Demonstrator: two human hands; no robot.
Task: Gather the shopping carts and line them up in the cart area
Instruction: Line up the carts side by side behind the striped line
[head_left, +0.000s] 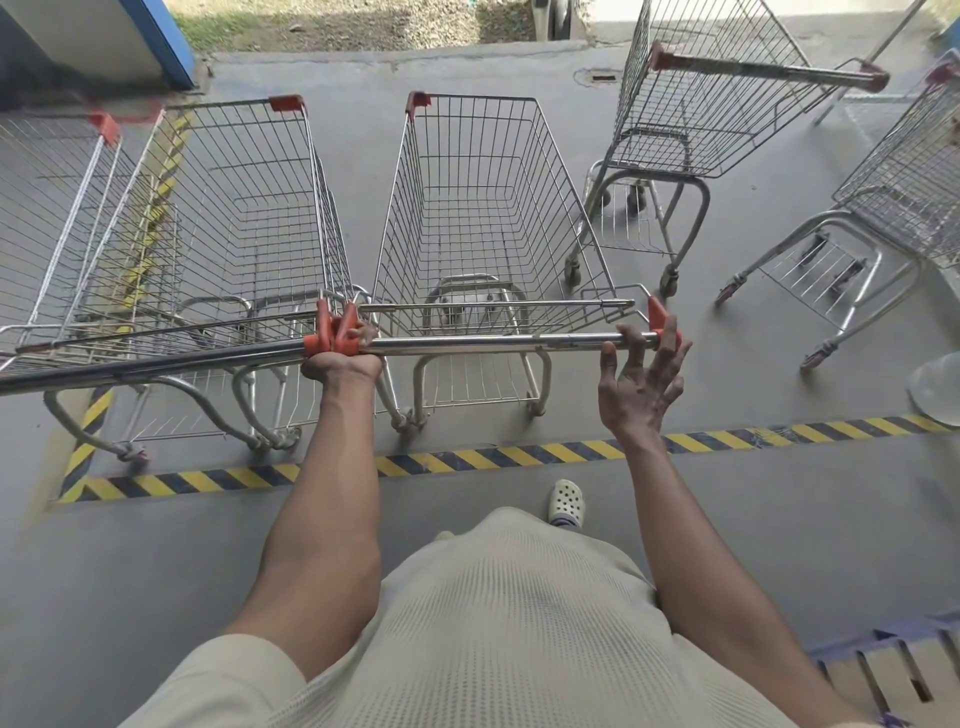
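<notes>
Behind yellow-and-black hazard tape | silver wire shopping cart dead ahead in bay, chrome handle bar running left-right | left hand curled round bar's left end | right hand splayed, holding nothing, fingertips at right end, possibly touching | grey concrete floor flat; two stray wire carts loose to right

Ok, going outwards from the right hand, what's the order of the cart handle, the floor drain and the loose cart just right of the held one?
1. The cart handle: straight in front, at the fingertips of the right hand.
2. The loose cart: ahead and to the right, standing apart from the row.
3. The floor drain: far ahead, beyond the carts, near the grass.
</notes>
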